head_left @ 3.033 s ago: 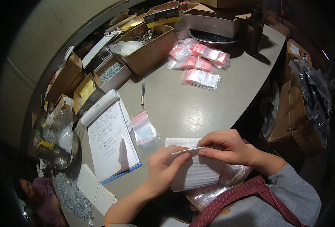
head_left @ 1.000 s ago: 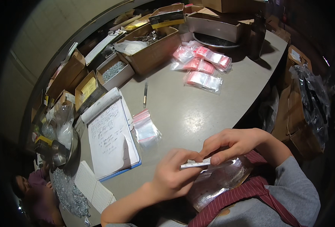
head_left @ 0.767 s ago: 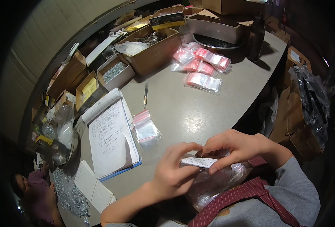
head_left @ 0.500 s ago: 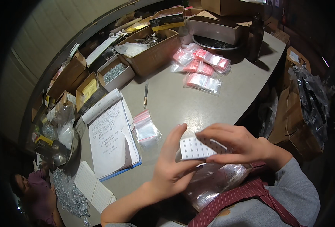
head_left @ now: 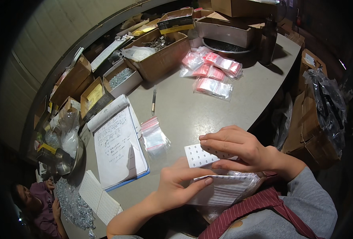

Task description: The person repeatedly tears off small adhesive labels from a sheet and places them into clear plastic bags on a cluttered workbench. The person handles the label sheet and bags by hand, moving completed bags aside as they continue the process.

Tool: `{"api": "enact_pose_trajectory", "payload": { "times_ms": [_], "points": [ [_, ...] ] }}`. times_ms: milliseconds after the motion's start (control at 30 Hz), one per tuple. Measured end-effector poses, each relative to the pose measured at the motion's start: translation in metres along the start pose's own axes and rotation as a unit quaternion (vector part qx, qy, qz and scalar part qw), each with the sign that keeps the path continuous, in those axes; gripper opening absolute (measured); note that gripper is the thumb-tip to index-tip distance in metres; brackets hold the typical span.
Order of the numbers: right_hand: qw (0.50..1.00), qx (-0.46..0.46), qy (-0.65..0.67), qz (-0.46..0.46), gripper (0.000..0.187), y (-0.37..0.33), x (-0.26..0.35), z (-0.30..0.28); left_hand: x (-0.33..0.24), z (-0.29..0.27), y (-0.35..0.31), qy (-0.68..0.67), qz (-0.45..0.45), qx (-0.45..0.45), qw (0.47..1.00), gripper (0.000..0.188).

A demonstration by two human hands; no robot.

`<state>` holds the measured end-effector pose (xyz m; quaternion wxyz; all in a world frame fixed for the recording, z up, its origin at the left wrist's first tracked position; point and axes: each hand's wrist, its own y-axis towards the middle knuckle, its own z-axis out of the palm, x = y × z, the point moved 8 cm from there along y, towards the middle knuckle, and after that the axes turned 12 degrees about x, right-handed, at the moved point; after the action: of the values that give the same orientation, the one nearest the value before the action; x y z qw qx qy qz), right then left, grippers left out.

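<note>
Label sheet (head_left: 193,156) is sitting in both hands, right of the notebook (head_left: 110,167) and nearer the person; can't tell if its upper and lower parts are one piece

Left hand (head_left: 172,184): grip is clamping the lower part's top edge, thumb in front, index above it, probably to stop that flap slipping

Right hand (head_left: 242,148): fingers are lying over the upper part's printed face, thumb at its lower edge, likely steadying it; can't tell if this grip is pinching

Pose: left forearm (head_left: 134,215) is slanting up right of the notebook's near corner. Right forearm (head_left: 290,164) is coming in from farther right, wrist bending, back of hand facing up

Notebook is lying open on the worktop (head_left: 192,111), pages rolling over its top, presumably for reading. Small bags (head_left: 154,139) are lying just beside its right edge, pen (head_left: 153,102) beyond its top right corner, both seemingly parked within reach
</note>
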<state>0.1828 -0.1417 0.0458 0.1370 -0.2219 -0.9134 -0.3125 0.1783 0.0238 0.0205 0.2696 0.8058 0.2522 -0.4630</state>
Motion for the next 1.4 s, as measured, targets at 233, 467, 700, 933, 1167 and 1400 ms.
{"api": "enact_pose_trajectory", "payload": {
  "times_ms": [233, 467, 700, 933, 1167, 1400],
  "points": [
    [0.994, 0.028, 0.096, 0.036, 0.034, -0.01, -0.013, 0.008, -0.012, -0.001, 0.005, 0.059, 0.041, 0.019, 0.997, 0.02],
    [0.998, -0.029, -0.052, -0.008, 0.031, -0.012, -0.009, -0.005, 0.0, -0.009, 0.006, -0.014, -0.024, 0.017, 0.999, 0.021],
    [0.997, -0.066, -0.041, -0.016, 0.022, -0.014, -0.005, -0.001, -0.001, -0.014, 0.009, 0.049, -0.012, -0.041, 0.998, 0.018],
    [0.998, -0.061, 0.021, -0.008, 0.021, -0.016, -0.008, 0.006, -0.008, -0.015, 0.007, 0.148, 0.012, -0.042, 0.988, 0.026],
    [0.989, -0.035, 0.138, 0.041, 0.018, -0.023, -0.025, 0.017, -0.013, -0.012, 0.011, 0.103, 0.028, -0.03, 0.994, 0.025],
    [0.962, 0.003, 0.231, 0.143, 0.016, -0.028, -0.033, 0.018, -0.004, -0.013, 0.006, 0.099, -0.026, -0.026, 0.994, 0.024]
  ]
}}
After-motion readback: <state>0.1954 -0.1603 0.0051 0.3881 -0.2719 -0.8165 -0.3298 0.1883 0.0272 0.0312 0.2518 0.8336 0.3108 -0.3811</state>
